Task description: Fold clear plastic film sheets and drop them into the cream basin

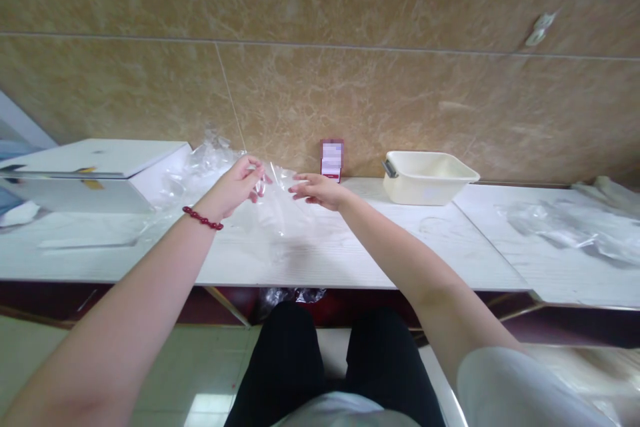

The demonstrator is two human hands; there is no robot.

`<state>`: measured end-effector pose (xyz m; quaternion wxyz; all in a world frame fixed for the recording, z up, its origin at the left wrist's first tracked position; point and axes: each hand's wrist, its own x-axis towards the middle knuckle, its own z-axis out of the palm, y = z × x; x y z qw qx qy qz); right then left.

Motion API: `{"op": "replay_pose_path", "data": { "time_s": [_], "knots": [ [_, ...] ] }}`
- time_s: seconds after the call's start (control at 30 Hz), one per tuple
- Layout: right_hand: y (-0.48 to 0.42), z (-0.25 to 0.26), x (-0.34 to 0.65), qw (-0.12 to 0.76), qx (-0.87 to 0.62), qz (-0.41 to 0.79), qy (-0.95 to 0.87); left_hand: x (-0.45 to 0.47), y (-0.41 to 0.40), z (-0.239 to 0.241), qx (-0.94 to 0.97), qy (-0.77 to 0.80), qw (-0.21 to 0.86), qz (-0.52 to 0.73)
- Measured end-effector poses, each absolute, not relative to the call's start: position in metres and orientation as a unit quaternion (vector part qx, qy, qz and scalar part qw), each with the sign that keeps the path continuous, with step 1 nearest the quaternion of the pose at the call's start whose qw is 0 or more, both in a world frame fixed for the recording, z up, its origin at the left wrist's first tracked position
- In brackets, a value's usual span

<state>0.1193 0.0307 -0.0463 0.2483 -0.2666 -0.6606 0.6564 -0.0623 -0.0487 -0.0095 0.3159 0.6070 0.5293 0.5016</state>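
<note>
A clear plastic bag [281,210] hangs over the white tabletop in front of me, its thin film hard to make out against the surface. My left hand [244,181], with a dark red bead bracelet [202,217] at the wrist, has its fingers curled on the bag's upper left edge. On the bag's other side is my right hand [318,190], fingers stretched out and apart. Its fingertips come close to the film; whether they touch it I cannot tell.
More crumpled clear bags [197,163] lie beside a white box [95,170] at left. A phone [331,160] leans against the wall. Right of it stands a cream plastic bin [425,190]. Plastic film [580,227] covers part of the right-hand table. Wall sockets [540,29] sit above.
</note>
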Motion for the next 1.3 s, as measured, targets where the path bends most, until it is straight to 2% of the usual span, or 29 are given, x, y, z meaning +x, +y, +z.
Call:
{"op": "replay_pose_path", "data": {
  "time_s": [0.13, 0.27, 0.37, 0.47, 0.6, 0.73, 0.87, 1.03, 1.17, 1.3],
  "knots": [
    [0.032, -0.026, 0.132, 0.247, -0.299, 0.591, -0.708, -0.056, -0.046, -0.002, 0.649, 0.552, 0.256, 0.456],
    [0.035, -0.008, 0.154, 0.256, -0.339, 0.568, -0.705, -0.057, -0.041, 0.004, 0.653, 0.580, 0.248, 0.419],
    [0.044, -0.005, 0.163, 0.296, -0.353, 0.570, -0.680, -0.057, -0.025, 0.001, 0.662, 0.583, 0.260, 0.393],
    [0.062, -0.009, 0.165, 0.341, -0.404, 0.513, -0.676, -0.053, 0.002, -0.005, 0.647, 0.608, 0.259, 0.380],
    [0.088, -0.014, 0.168, 0.374, -0.468, 0.401, -0.693, -0.033, 0.040, -0.004, 0.596, 0.630, 0.259, 0.426],
    [0.100, -0.007, 0.177, 0.425, -0.446, 0.375, -0.693, -0.010, 0.061, 0.010, 0.551, 0.603, 0.323, 0.479],
    [0.103, 0.005, 0.189, 0.454, -0.433, 0.310, -0.714, 0.004, 0.071, 0.019, 0.556, 0.536, 0.332, 0.542],
    [0.097, 0.010, 0.203, 0.464, -0.439, 0.189, -0.746, 0.005, 0.073, 0.016, 0.609, 0.464, 0.283, 0.577],
    [0.083, 0.001, 0.213, 0.462, -0.418, 0.166, -0.764, 0.001, 0.063, 0.004, 0.658, 0.436, 0.214, 0.575],
    [0.063, -0.019, 0.223, 0.440, -0.403, 0.148, -0.789, -0.003, 0.035, -0.013, 0.716, 0.439, 0.174, 0.514]
  ]
}}
